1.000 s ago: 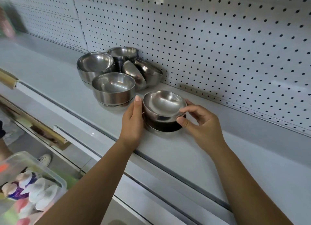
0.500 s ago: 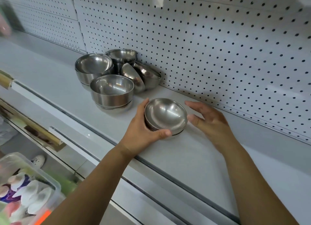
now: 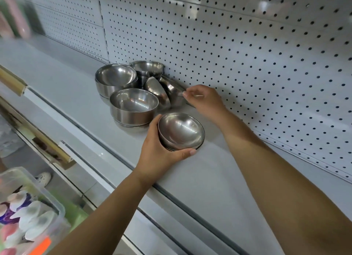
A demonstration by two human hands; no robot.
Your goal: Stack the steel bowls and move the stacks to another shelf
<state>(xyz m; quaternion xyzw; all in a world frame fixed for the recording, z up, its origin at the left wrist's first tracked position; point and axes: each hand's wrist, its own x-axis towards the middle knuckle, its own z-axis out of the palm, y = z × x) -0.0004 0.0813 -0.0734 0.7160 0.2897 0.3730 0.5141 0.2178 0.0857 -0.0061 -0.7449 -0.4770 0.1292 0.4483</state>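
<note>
The right hand [image 3: 204, 100] has left the near stack [image 3: 181, 131] and now pinches a tilted bowl [image 3: 174, 91] by the far pegboard [image 3: 247, 50]; the left hand [image 3: 160, 153] still cups the stack on the shelf [image 3: 219, 178].

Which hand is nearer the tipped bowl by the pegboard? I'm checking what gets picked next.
Right. The right hand touches the tipped bowl; the left hand grips the nearer bowl stack.

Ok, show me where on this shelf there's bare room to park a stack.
Bare: the shelf right of the held stack, between both forearms, and its far-left stretch toward the blurred end. Crowded: the bowl cluster against the pegboard, where the right hand reaches.
</note>
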